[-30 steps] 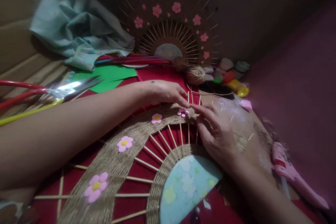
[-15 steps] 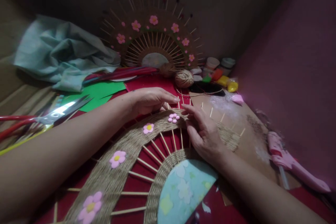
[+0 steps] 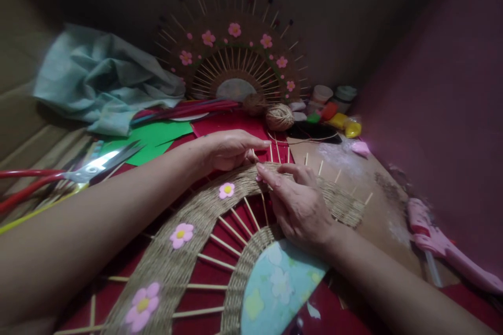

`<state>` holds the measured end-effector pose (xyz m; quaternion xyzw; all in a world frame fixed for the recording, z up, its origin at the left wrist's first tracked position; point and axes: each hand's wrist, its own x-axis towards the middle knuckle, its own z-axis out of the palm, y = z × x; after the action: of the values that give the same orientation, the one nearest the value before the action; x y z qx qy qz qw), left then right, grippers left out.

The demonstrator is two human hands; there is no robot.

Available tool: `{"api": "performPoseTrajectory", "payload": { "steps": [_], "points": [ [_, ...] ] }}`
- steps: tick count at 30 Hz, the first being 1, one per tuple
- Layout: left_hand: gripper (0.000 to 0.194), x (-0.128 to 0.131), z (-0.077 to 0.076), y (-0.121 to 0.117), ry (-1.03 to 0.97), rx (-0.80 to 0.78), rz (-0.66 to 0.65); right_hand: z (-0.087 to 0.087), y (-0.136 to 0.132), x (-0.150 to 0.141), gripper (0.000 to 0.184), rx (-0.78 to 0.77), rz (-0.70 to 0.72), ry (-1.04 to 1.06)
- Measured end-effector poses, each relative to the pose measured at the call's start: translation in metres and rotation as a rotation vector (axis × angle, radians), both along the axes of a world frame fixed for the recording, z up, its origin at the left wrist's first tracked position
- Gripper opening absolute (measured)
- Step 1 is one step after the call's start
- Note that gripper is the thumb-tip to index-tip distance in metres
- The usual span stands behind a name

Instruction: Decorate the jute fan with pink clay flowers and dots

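A half-round fan of woven tan twine [image 3: 188, 220] on thin sticks lies in front of me, with a light blue floral half-disc [image 3: 271, 288] at its centre. Pink flowers with yellow middles, such as this flower [image 3: 181, 235], sit along its outer band. My left hand [image 3: 231, 149] rests at the band's upper edge, thumb stretched out, other fingers curled inward; what they hold is hidden. Over the band, my right hand [image 3: 301, 199] has its fingers bent and drawn together, fingertips at a bit of pink. It covers most of the flower there.
Red-handled scissors [image 3: 90, 167] lie open at left by green sheets [image 3: 161, 138] and a crumpled pale blue cloth [image 3: 106, 78]. A similar flowered fan [image 3: 234, 49] stands behind a twine ball [image 3: 279, 116]. Yellow packets [image 3: 352, 127] and a pink glue gun [image 3: 432, 241] are at right.
My right hand has moved left over the band, its fingers closing in and covering the flower that was visible. My left hand has stayed at the upper edge. The view has shifted slightly.
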<state>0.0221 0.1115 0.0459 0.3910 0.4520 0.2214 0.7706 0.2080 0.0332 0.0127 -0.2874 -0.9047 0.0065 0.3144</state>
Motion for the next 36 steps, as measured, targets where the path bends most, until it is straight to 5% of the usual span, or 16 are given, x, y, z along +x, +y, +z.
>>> {"api": "performPoseTrajectory", "payload": {
  "steps": [9, 15, 28, 36],
  "points": [
    [0.007, -0.002, -0.003, 0.002, -0.042, 0.078, 0.001, -0.003, 0.001, 0.001, 0.071, -0.07, -0.016, 0.07],
    [0.048, -0.003, -0.002, 0.001, -0.006, 0.114, 0.045, -0.001, 0.0, 0.003, 0.066, -0.058, 0.043, 0.092],
    [0.02, -0.005, -0.008, 0.007, -0.069, 0.084, 0.03, -0.002, 0.002, 0.0, 0.054, -0.028, 0.055, 0.034],
    [0.021, -0.007, -0.01, 0.009, -0.081, 0.074, 0.05, 0.001, -0.003, 0.008, 0.06, -0.059, 0.019, 0.161]
  ]
}}
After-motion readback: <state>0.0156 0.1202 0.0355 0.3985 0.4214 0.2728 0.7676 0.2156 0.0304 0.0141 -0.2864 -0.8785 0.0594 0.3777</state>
